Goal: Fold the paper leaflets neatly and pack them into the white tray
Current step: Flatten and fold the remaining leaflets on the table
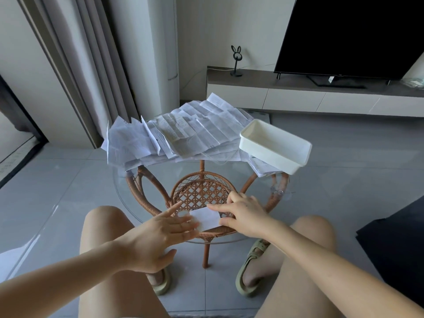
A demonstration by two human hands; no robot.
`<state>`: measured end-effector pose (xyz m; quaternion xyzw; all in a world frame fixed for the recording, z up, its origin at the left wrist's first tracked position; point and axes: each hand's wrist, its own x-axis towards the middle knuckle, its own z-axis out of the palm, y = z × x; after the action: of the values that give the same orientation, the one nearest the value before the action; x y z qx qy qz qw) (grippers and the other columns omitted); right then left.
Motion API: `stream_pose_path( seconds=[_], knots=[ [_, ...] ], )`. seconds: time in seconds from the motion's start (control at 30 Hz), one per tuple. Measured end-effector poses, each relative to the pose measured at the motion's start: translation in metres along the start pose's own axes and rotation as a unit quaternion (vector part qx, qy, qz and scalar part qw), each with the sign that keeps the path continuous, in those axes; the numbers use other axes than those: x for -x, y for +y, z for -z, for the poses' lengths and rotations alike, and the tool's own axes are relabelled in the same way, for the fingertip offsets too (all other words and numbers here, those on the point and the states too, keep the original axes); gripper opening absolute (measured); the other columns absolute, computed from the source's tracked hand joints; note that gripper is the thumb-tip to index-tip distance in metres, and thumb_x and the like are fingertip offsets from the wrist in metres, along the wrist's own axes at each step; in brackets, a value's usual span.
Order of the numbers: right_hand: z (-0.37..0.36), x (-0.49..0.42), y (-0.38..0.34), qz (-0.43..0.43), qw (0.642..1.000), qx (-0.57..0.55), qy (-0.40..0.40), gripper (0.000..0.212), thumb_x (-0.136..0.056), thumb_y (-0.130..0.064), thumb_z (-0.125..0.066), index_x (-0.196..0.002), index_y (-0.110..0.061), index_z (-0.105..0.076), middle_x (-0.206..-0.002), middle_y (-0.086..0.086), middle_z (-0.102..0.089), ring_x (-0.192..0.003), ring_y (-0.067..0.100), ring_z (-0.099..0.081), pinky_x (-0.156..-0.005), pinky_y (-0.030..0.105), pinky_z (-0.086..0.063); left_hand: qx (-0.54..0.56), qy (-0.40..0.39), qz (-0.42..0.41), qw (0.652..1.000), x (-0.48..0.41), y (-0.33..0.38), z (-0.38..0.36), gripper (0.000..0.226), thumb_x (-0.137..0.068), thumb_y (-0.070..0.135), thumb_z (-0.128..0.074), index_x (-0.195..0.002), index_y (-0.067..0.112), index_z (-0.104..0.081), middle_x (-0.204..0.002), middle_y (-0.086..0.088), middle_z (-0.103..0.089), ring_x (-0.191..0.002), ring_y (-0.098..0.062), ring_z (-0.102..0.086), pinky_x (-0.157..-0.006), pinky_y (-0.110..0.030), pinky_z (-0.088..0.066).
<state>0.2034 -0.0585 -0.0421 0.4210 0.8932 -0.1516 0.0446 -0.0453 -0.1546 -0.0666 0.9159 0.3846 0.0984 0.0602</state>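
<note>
Tray (pixel 275 148) right of leaflets (pixel 174 136)

Round glass-topped rattan table (pixel 137 203), unfolded leaflets (pixel 179 136) heaped behind, white tray (pixel 270 157) right, folded leaflet (pixel 207 218) front
</note>
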Motion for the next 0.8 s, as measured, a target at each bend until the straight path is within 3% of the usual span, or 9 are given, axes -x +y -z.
stream_pose_path(
  seconds=[0.2,0.3,0.37,0.43,0.5,0.57,0.7,0.8],
  knots=[
    [0.002,-0.001,-0.001,0.003,1.000,0.022,-0.005,0.045,-0.096,-0.047,-0.042,-0.140,-0.053,-0.029,-0.105,-0.005,-0.034,-0.115,0.019,-0.039,-0.099,0.038,-0.028,-0.001,0.048,-0.018,0.999,-0.024,-0.005,0.008,0.037,-0.081,0.026,-0.058,-0.116,0.023,-0.069,-0.114,0.004,-0.066,-0.113,-0.014,-0.058,-0.116,-0.041,-0.027],
    [0.003,0.003,-0.003,0.022,1.000,0.012,0.012,0.043,-0.097,-0.044,-0.043,-0.139,-0.048,-0.037,-0.099,-0.005,-0.037,-0.105,0.016,-0.041,-0.086,0.031,-0.028,-0.045,0.023,-0.001,0.999,-0.032,0.002,-0.001,0.048,-0.084,0.048,-0.058,-0.126,0.024,-0.062,-0.123,0.004,-0.059,-0.119,-0.014,-0.049,-0.102,-0.028,-0.044],
    [0.008,0.006,0.000,0.028,0.996,-0.040,0.073,0.038,-0.097,-0.039,-0.046,-0.135,-0.041,-0.048,-0.094,-0.006,-0.046,-0.091,0.012,-0.045,-0.075,0.025,-0.029,-0.041,0.044,0.000,0.998,-0.031,0.007,-0.010,0.046,-0.080,0.041,-0.069,-0.121,0.022,-0.066,-0.120,0.004,-0.062,-0.114,-0.014,-0.052,-0.094,-0.027,-0.051],
    [0.021,0.007,0.012,0.004,0.979,-0.080,0.187,0.033,-0.096,-0.033,-0.051,-0.127,-0.029,-0.060,-0.093,-0.005,-0.059,-0.081,0.010,-0.049,-0.071,0.025,-0.038,-0.034,0.100,-0.026,0.994,-0.030,0.007,-0.017,0.031,-0.082,0.030,-0.067,-0.110,0.018,-0.071,-0.108,0.002,-0.066,-0.103,-0.016,-0.058,-0.091,-0.033,-0.053],
    [0.037,0.005,0.033,-0.047,0.950,-0.040,0.305,0.027,-0.091,-0.023,-0.060,-0.116,-0.016,-0.068,-0.093,0.003,-0.067,-0.081,0.020,-0.058,-0.075,0.032,-0.047,-0.047,0.127,-0.041,0.990,-0.028,0.007,-0.019,0.025,-0.087,0.031,-0.059,-0.105,0.020,-0.072,-0.103,0.004,-0.067,-0.096,-0.016,-0.060,-0.093,-0.037,-0.050],
    [0.053,0.000,0.056,-0.113,0.925,0.018,0.362,0.024,-0.084,-0.016,-0.067,-0.106,-0.008,-0.071,-0.091,0.012,-0.068,-0.082,0.034,-0.060,-0.075,0.039,-0.048,-0.047,0.128,-0.050,0.989,-0.027,0.006,-0.017,0.021,-0.091,0.032,-0.057,-0.101,0.022,-0.073,-0.100,0.005,-0.066,-0.091,-0.015,-0.061,-0.093,-0.035,-0.047],
    [0.074,-0.012,0.086,-0.182,0.932,0.090,0.299,0.032,-0.088,-0.024,-0.062,-0.116,-0.009,-0.065,-0.105,0.013,-0.065,-0.096,0.036,-0.056,-0.085,0.040,-0.042,-0.001,0.134,-0.059,0.989,-0.036,0.006,0.006,0.026,-0.100,0.030,-0.049,-0.094,0.021,-0.072,-0.090,0.007,-0.065,-0.081,-0.014,-0.059,-0.077,-0.029,-0.049],
    [0.080,-0.019,0.096,-0.197,0.939,0.124,0.254,0.040,-0.092,-0.035,-0.055,-0.128,-0.016,-0.056,-0.119,0.007,-0.060,-0.108,0.030,-0.052,-0.092,0.036,-0.036,0.073,0.173,0.021,0.982,-0.057,-0.002,0.028,0.030,-0.098,0.032,-0.049,-0.096,0.017,-0.075,-0.084,0.008,-0.064,-0.077,-0.007,-0.059,-0.067,-0.022,-0.050]
  ],
)
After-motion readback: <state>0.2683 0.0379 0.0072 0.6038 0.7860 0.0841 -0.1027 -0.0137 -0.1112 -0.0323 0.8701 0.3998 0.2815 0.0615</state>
